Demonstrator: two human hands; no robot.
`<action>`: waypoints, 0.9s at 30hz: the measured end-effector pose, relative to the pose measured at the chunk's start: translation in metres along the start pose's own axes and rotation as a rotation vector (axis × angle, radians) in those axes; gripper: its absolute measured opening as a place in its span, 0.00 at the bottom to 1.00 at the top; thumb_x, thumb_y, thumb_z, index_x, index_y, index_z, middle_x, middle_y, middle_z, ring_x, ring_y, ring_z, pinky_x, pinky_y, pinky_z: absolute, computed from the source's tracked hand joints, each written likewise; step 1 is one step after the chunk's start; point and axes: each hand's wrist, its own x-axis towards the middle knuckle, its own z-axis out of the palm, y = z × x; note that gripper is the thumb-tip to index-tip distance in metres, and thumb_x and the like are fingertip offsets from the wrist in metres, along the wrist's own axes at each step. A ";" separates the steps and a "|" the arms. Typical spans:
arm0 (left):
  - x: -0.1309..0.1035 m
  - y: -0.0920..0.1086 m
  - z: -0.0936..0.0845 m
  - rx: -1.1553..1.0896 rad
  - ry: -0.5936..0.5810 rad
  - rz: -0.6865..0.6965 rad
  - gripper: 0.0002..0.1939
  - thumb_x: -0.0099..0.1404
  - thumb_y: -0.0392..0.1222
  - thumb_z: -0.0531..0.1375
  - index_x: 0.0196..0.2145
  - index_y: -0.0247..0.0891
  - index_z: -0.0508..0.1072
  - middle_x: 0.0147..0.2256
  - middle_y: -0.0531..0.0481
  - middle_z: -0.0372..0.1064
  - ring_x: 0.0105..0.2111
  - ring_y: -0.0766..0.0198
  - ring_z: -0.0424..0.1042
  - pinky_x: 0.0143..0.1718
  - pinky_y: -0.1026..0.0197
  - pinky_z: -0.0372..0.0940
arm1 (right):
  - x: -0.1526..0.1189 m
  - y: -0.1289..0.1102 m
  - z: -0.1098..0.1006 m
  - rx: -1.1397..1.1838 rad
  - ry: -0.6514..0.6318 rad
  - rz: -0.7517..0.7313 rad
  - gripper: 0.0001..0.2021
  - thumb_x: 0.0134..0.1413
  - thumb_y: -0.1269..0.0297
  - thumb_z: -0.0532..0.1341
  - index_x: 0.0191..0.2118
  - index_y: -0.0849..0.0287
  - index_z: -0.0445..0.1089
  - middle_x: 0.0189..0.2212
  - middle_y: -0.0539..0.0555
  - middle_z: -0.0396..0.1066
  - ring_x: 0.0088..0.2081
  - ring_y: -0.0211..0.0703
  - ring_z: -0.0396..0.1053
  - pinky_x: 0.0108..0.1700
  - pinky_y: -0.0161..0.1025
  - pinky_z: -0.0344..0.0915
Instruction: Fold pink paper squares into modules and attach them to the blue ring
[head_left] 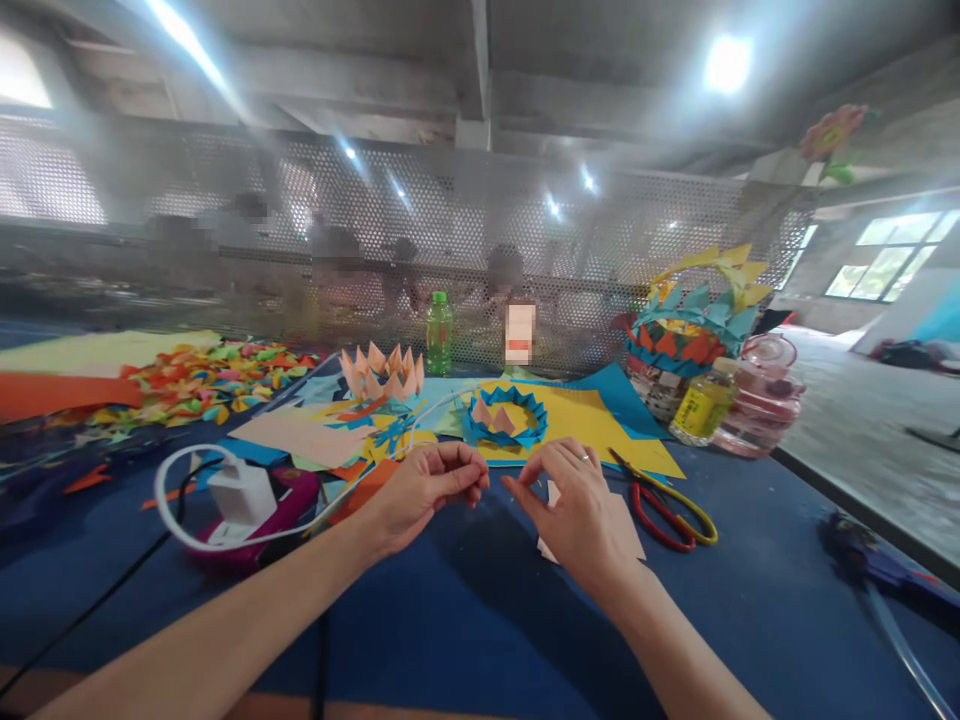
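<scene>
1. A blue ring with pink points inside sits on a yellow sheet, just beyond both hands.
2. The left hand curls, thumb against fingers; any small piece within is hidden.
3. The right hand hangs over pink paper; whether thumb and forefinger meet is unclear.
4. The step appears to be fine fingertip paperwork; the next move likely demands a light, exact pinch.
5. Scissors lie unheld.
</scene>
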 end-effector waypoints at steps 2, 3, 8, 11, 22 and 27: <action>0.000 -0.001 0.000 0.011 -0.009 0.002 0.15 0.51 0.47 0.72 0.28 0.34 0.76 0.27 0.51 0.73 0.26 0.69 0.68 0.29 0.66 0.62 | 0.001 0.001 -0.001 -0.011 -0.001 0.016 0.12 0.56 0.66 0.65 0.27 0.56 0.61 0.26 0.48 0.68 0.36 0.43 0.65 0.43 0.40 0.55; 0.000 -0.002 -0.001 0.018 -0.011 0.003 0.14 0.51 0.46 0.72 0.29 0.34 0.76 0.27 0.51 0.73 0.26 0.69 0.68 0.29 0.66 0.62 | 0.001 0.002 -0.002 -0.012 0.010 0.027 0.11 0.57 0.66 0.64 0.27 0.56 0.61 0.26 0.48 0.68 0.35 0.43 0.65 0.42 0.40 0.55; 0.000 -0.002 -0.001 0.068 -0.005 0.009 0.14 0.51 0.46 0.72 0.29 0.33 0.75 0.27 0.50 0.73 0.26 0.68 0.68 0.28 0.66 0.62 | 0.004 0.014 -0.005 0.008 0.145 0.094 0.07 0.58 0.70 0.57 0.30 0.56 0.59 0.28 0.49 0.65 0.34 0.43 0.64 0.39 0.39 0.58; 0.001 -0.002 0.000 0.100 -0.003 0.010 0.14 0.52 0.46 0.71 0.29 0.33 0.75 0.27 0.50 0.73 0.25 0.69 0.67 0.27 0.66 0.62 | 0.006 0.025 -0.007 -0.003 0.155 0.128 0.05 0.56 0.72 0.56 0.31 0.56 0.60 0.29 0.50 0.65 0.36 0.44 0.64 0.39 0.39 0.59; 0.000 -0.003 -0.001 0.173 0.005 0.017 0.12 0.52 0.45 0.69 0.29 0.34 0.75 0.27 0.50 0.73 0.25 0.69 0.67 0.28 0.65 0.61 | 0.008 0.038 -0.011 -0.202 -0.328 0.362 0.06 0.59 0.67 0.58 0.35 0.55 0.72 0.32 0.49 0.75 0.38 0.41 0.71 0.40 0.37 0.58; 0.001 -0.001 0.001 0.198 -0.009 0.019 0.12 0.53 0.45 0.68 0.29 0.34 0.75 0.27 0.50 0.72 0.25 0.69 0.66 0.29 0.66 0.61 | 0.007 0.041 -0.001 -0.369 -0.430 0.322 0.11 0.61 0.66 0.56 0.31 0.55 0.75 0.32 0.51 0.76 0.40 0.44 0.70 0.42 0.40 0.54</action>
